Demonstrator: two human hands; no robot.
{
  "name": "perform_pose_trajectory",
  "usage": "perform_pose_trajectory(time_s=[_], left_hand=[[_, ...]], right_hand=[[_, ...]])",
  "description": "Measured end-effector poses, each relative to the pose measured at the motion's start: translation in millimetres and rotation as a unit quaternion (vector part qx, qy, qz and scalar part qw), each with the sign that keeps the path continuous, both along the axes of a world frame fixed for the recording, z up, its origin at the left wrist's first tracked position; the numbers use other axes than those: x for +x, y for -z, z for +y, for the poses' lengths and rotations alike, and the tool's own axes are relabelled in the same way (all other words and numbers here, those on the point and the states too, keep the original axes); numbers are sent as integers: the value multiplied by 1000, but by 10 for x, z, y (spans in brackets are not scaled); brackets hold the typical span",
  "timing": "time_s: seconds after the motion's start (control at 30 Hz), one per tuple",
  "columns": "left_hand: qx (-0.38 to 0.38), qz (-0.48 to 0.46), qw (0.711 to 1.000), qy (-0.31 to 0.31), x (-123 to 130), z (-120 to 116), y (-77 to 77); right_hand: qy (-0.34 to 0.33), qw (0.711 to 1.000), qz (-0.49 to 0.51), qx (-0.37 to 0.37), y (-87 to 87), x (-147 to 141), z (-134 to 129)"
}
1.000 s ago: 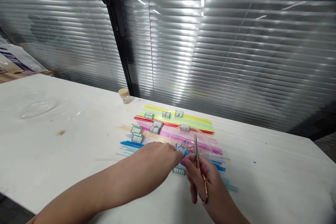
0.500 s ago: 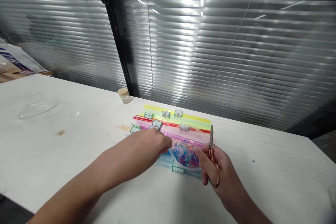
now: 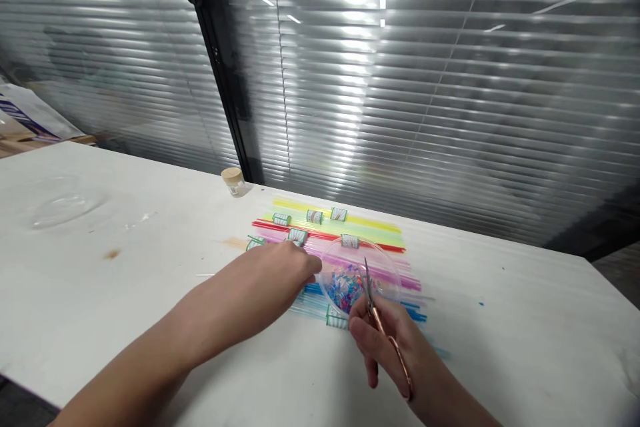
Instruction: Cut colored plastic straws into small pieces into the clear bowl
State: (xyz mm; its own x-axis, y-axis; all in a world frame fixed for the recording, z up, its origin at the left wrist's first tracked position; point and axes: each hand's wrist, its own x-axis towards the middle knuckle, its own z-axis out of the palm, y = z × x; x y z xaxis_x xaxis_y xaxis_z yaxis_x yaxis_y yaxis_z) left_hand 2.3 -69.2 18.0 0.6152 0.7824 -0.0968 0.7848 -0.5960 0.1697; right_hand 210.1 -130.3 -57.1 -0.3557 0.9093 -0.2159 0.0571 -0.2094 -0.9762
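Rose-gold scissors (image 3: 379,323) are in my right hand (image 3: 390,340), their blades pointing up over a clear round bowl (image 3: 395,273). Small cut pieces (image 3: 345,285), mostly blue, pink and orange, lie inside the bowl. My left hand (image 3: 280,273) is closed at the bowl's left rim; whatever its fingertips pinch is too small or hidden to name. Beneath and behind the bowl lie rows of coloured thin straws, yellow (image 3: 375,221), red (image 3: 265,225), pink (image 3: 410,280) and blue (image 3: 415,312), wrapped by green-and-white paper bands (image 3: 315,217).
A small jar with a wooden lid (image 3: 233,181) stands near the table's back edge. Towards the left lies a clear round plastic piece (image 3: 65,210). A white bag (image 3: 35,113) sits past the table's left end. Blinds (image 3: 320,80) rise behind the white table (image 3: 525,340).
My right hand has moved left and down with the scissors, which now tilt left over the bowl. The cut pieces lie more to the bowl's left. My left hand has barely moved.
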Motion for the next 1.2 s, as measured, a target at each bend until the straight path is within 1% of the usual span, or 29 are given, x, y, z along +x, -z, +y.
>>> perform_pose_trajectory(time_s=[0.1,0.33,0.53,0.8,1.07,1.2], left_hand=[[-10,39,999,-15,63,-44,-1],[-23,48,998,-14,106,-49,-10],[-18,57,998,-13,110,-48,-10],[-13,46,999,-15,63,-37,44],[1,57,998,-15,21,-38,92],[-1,55,998,-15,17,-36,98]], right_hand=[[7,1000,4,-8,49,-8,22],[20,1000,-9,-14,87,-22,63],[28,999,-13,-23,69,-27,55],[35,998,37,-45,69,-9,62],[26,998,-4,-50,21,-20,65],[34,998,13,-52,28,-31,58]])
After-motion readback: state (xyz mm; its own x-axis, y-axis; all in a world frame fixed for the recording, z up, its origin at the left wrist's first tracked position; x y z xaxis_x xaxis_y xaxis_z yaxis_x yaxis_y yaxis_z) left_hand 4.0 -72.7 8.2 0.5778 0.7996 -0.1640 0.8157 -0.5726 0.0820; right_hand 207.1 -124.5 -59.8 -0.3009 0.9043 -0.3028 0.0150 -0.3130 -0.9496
